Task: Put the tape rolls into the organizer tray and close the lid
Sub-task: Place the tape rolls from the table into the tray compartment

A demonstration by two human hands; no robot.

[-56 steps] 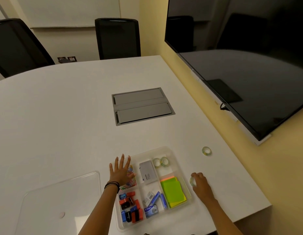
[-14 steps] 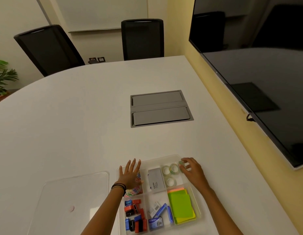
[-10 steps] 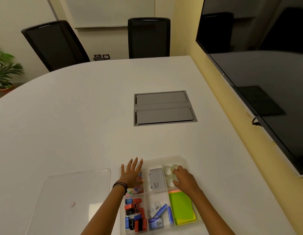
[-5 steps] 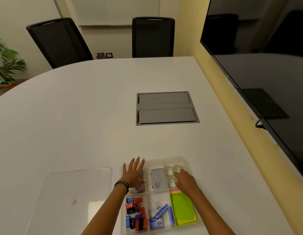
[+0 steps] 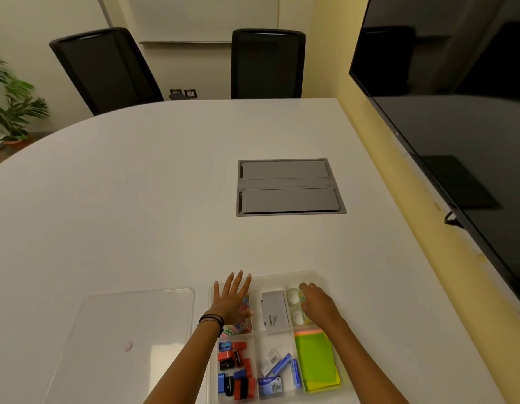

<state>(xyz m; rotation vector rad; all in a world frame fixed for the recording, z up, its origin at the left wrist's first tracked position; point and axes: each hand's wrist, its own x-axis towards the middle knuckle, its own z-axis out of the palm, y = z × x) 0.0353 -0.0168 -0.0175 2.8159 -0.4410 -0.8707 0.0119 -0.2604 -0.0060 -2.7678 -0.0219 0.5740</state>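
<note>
Clear tray [image 5: 320, 277] sits at the table's near edge. The right hand [image 5: 318, 304] has moved into its far right compartment, fingers curled over the tape rolls [image 5: 293, 295], grip unclear. Left hand [image 5: 231, 301] rests flat, open. Lid [image 5: 130, 316] lies left, not yet on.

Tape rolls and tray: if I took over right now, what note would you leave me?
Left hand: flat and open on the tray, steadying it.
Right hand: in the tape compartment, over the rolls; its grip cannot be told.
Done: no rolls seen loose on the table; two show in the tray.
Left: pull the right hand out, then put the lid, lying left of the tray, on.
</note>
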